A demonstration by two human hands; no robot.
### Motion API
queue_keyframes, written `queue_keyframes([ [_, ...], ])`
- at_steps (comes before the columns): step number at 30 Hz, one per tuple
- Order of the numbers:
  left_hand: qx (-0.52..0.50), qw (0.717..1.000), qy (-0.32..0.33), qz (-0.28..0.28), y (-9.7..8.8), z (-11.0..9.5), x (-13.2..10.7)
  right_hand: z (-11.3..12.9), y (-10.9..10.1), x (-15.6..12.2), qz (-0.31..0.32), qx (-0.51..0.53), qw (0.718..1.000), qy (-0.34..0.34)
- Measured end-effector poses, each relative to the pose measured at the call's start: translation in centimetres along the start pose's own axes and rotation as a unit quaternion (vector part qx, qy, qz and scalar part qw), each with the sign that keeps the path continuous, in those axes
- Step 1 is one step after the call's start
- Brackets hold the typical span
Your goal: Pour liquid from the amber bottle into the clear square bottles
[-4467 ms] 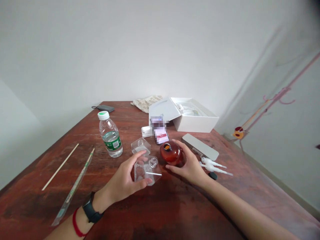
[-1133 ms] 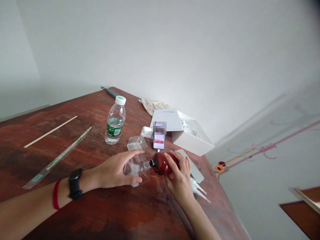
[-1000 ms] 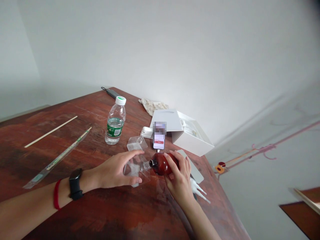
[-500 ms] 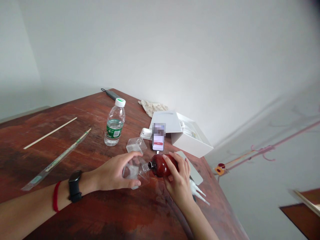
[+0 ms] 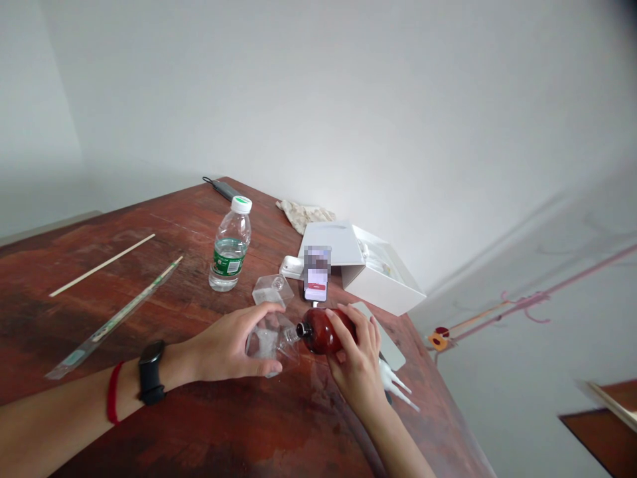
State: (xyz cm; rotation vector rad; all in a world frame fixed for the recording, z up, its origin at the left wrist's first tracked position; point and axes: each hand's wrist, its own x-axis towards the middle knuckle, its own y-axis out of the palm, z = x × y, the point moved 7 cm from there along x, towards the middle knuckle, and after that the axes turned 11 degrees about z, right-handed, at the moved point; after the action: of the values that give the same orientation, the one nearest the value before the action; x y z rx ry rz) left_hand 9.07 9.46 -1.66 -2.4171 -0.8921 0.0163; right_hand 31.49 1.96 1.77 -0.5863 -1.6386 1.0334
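Observation:
My left hand [image 5: 226, 345] is shut around a clear square glass bottle [image 5: 263, 344], which lies tilted with its neck pointing right. My right hand [image 5: 352, 365] grips a round reddish-brown glass bottle [image 5: 323, 330] from above, tipped so its dark mouth points left. That mouth almost meets the clear bottle's neck; I cannot tell whether they touch. A second clear square glass bottle [image 5: 269, 290] stands just beyond my left fingers.
On the reddish wooden table [image 5: 149, 398] stand a green-labelled water bottle [image 5: 229, 247], a phone [image 5: 315, 284] and an open white box [image 5: 381, 265]. A wooden stick [image 5: 102, 264], a plastic-sleeved strip [image 5: 114, 317], a pale slab [image 5: 385, 335] and white droppers [image 5: 395, 388] lie nearby.
Since the oldest frame, the reddish-brown bottle has been tipped onto its side and the two bottle necks brought close. My view has turned left. Across the last second, little has moved.

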Motion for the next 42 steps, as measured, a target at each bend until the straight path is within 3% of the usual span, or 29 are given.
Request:
queue_keyframes([
  [42,-0.017,0.999,-0.005,0.03,0.37,0.02,0.11,-0.1,0.09,-0.23,-0.005,-0.016,1.0,-0.017],
])
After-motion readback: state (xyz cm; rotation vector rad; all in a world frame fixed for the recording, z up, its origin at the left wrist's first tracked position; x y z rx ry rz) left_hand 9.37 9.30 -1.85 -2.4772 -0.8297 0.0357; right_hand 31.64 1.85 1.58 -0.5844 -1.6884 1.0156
